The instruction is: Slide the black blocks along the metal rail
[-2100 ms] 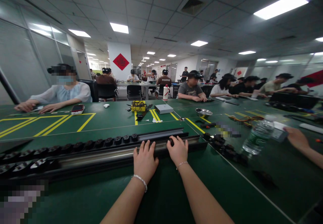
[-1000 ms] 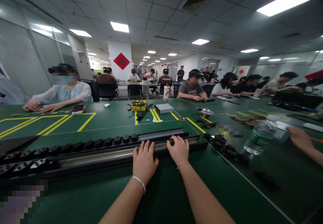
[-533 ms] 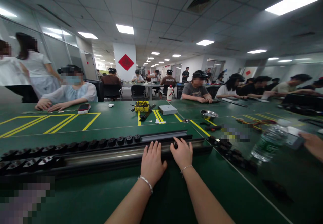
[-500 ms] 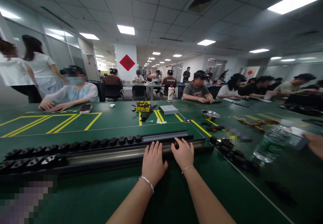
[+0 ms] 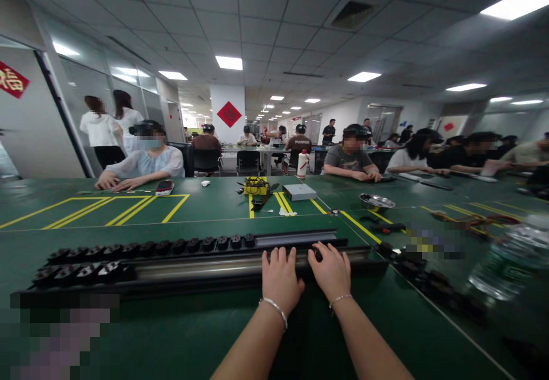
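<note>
My left hand (image 5: 281, 280) rests with its fingers stretched over the near long black rail (image 5: 195, 268), which has a shiny metal inner channel. No object shows in it. Beside it, my right hand (image 5: 333, 271) pinches a small black part (image 5: 318, 253) between thumb and index finger, over the same rail toward its right end. Several black knob-like parts (image 5: 86, 270) sit in the left end of this rail. Just behind lies a second rail (image 5: 295, 239), carrying a long row of similar black parts (image 5: 175, 247). Their exact kind cannot be made out.
On the right of the green table (image 5: 206, 334) stand more black parts (image 5: 441, 288) and a clear water bottle (image 5: 506, 260). Farther back are a metal bowl (image 5: 376, 201), a grey box (image 5: 299, 191) and a yellow wire-wrapped object (image 5: 255, 185). Other people (image 5: 351, 154) sit around the table.
The view has turned left, so everything sits farther right. Both hands keep their place over the near rail. A co-worker's hand at the right edge has gone out of view.
</note>
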`<action>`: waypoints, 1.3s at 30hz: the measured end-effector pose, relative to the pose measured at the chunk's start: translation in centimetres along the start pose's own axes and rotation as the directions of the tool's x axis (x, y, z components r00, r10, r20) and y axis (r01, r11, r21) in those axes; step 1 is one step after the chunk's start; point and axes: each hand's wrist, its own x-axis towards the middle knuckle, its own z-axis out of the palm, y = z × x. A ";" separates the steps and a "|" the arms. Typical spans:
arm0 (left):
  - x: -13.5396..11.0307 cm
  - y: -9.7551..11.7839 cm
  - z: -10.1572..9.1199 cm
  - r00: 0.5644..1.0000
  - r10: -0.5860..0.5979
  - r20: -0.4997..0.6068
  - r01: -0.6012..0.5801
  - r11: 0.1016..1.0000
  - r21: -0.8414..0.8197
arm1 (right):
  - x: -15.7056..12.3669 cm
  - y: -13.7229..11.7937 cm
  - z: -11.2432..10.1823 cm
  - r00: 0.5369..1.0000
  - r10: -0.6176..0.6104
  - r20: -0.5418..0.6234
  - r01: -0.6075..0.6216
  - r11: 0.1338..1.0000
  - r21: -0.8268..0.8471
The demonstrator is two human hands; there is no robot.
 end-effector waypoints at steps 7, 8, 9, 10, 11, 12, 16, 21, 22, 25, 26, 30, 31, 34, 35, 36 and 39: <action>-0.1 0.0 -0.1 1.000 0.018 -0.002 -0.018 1.000 -0.015 | 0.2 0.1 -0.2 1.000 0.003 0.011 -0.003 1.000 -0.010; 0.0 0.0 -0.1 1.000 0.024 0.008 -0.024 0.999 -0.022 | 0.2 0.1 -0.3 1.000 0.007 0.012 -0.007 1.000 -0.008; 0.0 -0.1 -0.1 0.999 0.032 0.018 -0.031 0.999 -0.031 | 0.2 0.1 -0.3 1.000 0.010 0.012 -0.010 1.000 -0.007; 0.1 -0.1 -0.1 0.999 0.038 0.029 -0.037 0.999 -0.038 | 0.2 0.0 -0.3 1.000 0.012 0.012 -0.012 1.000 -0.004; 0.1 -0.1 -0.1 0.998 0.042 0.038 -0.041 0.998 -0.044 | 0.2 0.0 -0.4 1.000 0.014 0.013 -0.014 1.000 -0.002; 0.2 -0.2 0.0 0.998 0.047 0.046 -0.045 0.998 -0.051 | 0.2 0.0 -0.4 1.000 0.016 0.012 -0.016 1.000 0.001; 0.2 -0.4 0.1 0.997 0.062 0.037 -0.060 0.996 -0.070 | 0.4 0.1 -0.4 1.000 0.010 0.007 -0.010 1.000 -0.006; 0.1 -0.5 0.1 0.997 0.061 0.037 -0.058 0.996 -0.072 | 0.6 0.5 -0.3 1.000 0.003 -0.008 -0.003 1.000 0.001; 0.1 -0.5 0.1 0.998 0.057 0.039 -0.054 0.996 -0.071 | 0.6 0.6 -0.2 1.000 0.003 -0.012 -0.003 1.000 0.011; 0.2 -0.6 0.0 0.997 0.060 0.044 -0.056 0.996 -0.071 | 0.7 0.9 -0.1 1.000 0.002 -0.025 -0.001 1.000 0.029; 0.2 -0.6 0.0 0.997 0.062 0.043 -0.059 0.996 -0.072 | 0.7 0.9 -0.1 1.000 0.002 -0.031 -0.001 1.000 0.030; 0.2 -0.6 0.0 0.998 0.064 0.029 -0.061 0.994 -0.085 | 0.7 0.9 0.0 0.999 0.003 -0.037 -0.002 1.000 0.027; 0.2 -0.6 0.0 0.998 0.062 0.025 -0.060 0.994 -0.088 | 0.7 0.9 0.0 0.999 0.004 -0.036 -0.003 1.000 0.027; 0.2 -0.5 0.1 0.998 0.064 0.013 -0.063 0.994 -0.092 | 0.7 0.9 -0.1 0.999 0.003 -0.033 -0.002 1.000 0.025; 0.2 -0.5 0.1 0.998 0.066 0.011 -0.065 0.994 -0.091 | 0.7 0.9 -0.1 0.999 0.001 -0.032 -0.001 1.000 0.026; 0.2 -0.5 0.1 0.998 0.068 0.010 -0.067 0.994 -0.089 | 0.7 0.9 -0.1 0.999 0.000 -0.032 0.001 1.000 0.026; 0.2 -0.5 0.1 0.997 0.074 0.007 -0.073 0.994 -0.078 | 0.6 0.9 -0.2 0.999 -0.005 -0.036 0.006 1.000 0.024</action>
